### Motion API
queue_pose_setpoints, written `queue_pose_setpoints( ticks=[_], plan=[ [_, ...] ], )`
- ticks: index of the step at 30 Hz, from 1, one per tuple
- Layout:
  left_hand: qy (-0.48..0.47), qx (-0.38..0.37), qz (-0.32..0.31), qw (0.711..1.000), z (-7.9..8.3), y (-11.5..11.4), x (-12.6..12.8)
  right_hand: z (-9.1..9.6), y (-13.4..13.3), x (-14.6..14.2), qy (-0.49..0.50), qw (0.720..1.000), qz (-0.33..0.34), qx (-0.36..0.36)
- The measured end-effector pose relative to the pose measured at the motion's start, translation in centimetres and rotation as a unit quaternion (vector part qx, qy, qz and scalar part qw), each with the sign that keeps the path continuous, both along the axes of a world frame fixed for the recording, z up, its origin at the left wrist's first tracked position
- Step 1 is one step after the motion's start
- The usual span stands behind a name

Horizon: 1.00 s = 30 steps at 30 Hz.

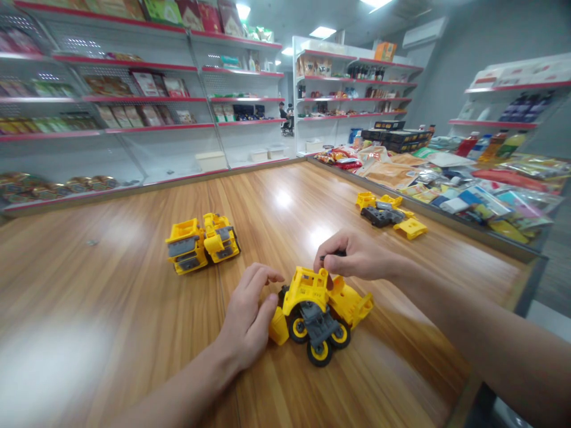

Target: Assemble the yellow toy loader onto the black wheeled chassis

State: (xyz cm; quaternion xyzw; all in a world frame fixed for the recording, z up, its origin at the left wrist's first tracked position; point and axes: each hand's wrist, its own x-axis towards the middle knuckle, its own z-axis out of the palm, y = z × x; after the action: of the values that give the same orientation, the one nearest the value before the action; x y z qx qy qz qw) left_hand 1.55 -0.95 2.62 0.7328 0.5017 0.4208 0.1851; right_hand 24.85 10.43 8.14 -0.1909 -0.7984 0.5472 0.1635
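A pile of yellow and dark grey toy construction vehicle parts lies on the wooden table (147, 321) in front of me. A yellow cab piece (307, 286), a dark grey chassis piece (319, 324), black wheels with yellow hubs (320, 353) and a yellow loader bucket (352, 302) belong to it. My left hand (250, 315) rests at the pile's left side, thumb and fingers apart, next to a yellow scoop piece (279, 327). Above the pile, my right hand (352, 255) pinches a small black part (335, 254), whose exact kind is mostly hidden by the fingers.
Two assembled yellow toy trucks, a dump truck (186, 246) and another vehicle (220, 238), stand left of centre. More toy parts (388, 215) lie at the right edge. Beyond that edge are packaged goods (392, 172) and bottles (493, 145). Shelves (147, 128) line the back.
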Motion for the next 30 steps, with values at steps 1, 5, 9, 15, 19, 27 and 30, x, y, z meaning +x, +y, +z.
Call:
queue_pose_setpoints(
  ticks=[1,5,9,15,19,27,30],
  plan=[
    [0.001,0.003,0.002,1.000,0.0,0.0,0.0,-0.1,-0.2,-0.2,-0.004,1.000,0.007,0.002],
    [-0.002,0.008,0.012,1.000,0.0,0.0,-0.1,-0.1,-1.6,-1.0,-0.004,0.998,0.041,0.042],
    [-0.013,0.019,0.010,1.000,-0.4,0.1,-0.2,0.0,-4.1,-2.0,0.040,0.992,0.077,0.092],
    [-0.032,0.025,0.008,0.999,-1.2,0.4,-0.5,-0.9,-7.1,-3.5,0.019,0.954,0.120,0.273],
    [-0.031,0.023,0.011,0.999,-1.1,0.4,-0.5,-1.2,-7.4,-3.6,-0.022,0.942,0.127,0.309],
    [-0.025,0.025,0.007,0.999,-1.0,0.4,-0.4,0.4,-7.1,-3.1,-0.067,0.929,0.102,0.350],
    [-0.028,0.023,-0.009,0.999,-0.8,0.4,-0.4,0.5,-7.0,-3.0,-0.090,0.927,0.097,0.352]
  ],
)
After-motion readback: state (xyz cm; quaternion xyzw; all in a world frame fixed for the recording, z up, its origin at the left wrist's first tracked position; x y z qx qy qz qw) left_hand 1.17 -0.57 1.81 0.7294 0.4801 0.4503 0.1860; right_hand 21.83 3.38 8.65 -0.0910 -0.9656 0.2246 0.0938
